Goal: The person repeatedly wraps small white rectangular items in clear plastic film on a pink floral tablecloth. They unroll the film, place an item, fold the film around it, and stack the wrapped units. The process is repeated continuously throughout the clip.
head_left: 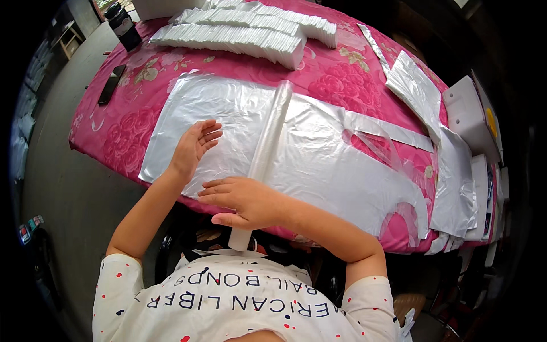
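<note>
A stack of thin, shiny whitish plastic film (216,97) lies spread on the table, with looped cut-outs at its right end like the handles of plastic bags. Across it runs a slim white tube (269,134), its near end poking past the table edge toward my body. My left hand (196,147) hovers over or lightly touches the film left of the tube, fingers stretched and holding nothing. With fingers extended leftward, my right hand (244,202) is over the near part of the tube, and its palm hides whether it presses on it.
A pink flowered cloth (131,131) covers the table. Rows of folded white packets (233,40) line the far side. At the left are a phone (112,84) and a dark bottle (123,28). More film sheets (453,176) and a white box (470,111) sit at the right.
</note>
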Tool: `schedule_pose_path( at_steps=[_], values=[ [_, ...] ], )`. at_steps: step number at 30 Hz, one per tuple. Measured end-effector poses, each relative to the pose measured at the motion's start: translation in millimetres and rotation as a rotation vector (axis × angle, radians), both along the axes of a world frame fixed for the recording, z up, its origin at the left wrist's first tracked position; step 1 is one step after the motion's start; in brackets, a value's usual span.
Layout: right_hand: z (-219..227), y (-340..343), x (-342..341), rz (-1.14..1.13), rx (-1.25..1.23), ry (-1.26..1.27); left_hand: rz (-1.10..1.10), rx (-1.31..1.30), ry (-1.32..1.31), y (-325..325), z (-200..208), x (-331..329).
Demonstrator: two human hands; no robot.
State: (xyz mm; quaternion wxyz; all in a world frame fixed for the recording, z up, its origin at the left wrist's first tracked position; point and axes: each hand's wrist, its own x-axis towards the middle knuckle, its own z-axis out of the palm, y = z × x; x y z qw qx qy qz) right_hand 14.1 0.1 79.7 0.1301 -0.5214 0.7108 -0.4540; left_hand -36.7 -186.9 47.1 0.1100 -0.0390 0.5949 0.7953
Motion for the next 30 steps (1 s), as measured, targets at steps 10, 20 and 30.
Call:
schedule_pose_path(
  at_steps=[10, 20, 30],
  values=[
    [-47.8, -33.5, -93.6, -0.362, 0.239, 0.463, 0.116, -0.380, 0.086, -93.4, -12.6, 131.9],
    [-69.5, -194.5, -105.6, -0.922, 0.016, 0.237, 0.089, -1.322, 0.040, -87.4, 1.8, 114.2],
    [-4.3, -126.7, -98.3, -0.282, -0.932, -1.383, -0.383, 0.707, -0.245, -72.3, 7.1, 116.6]
  ],
)
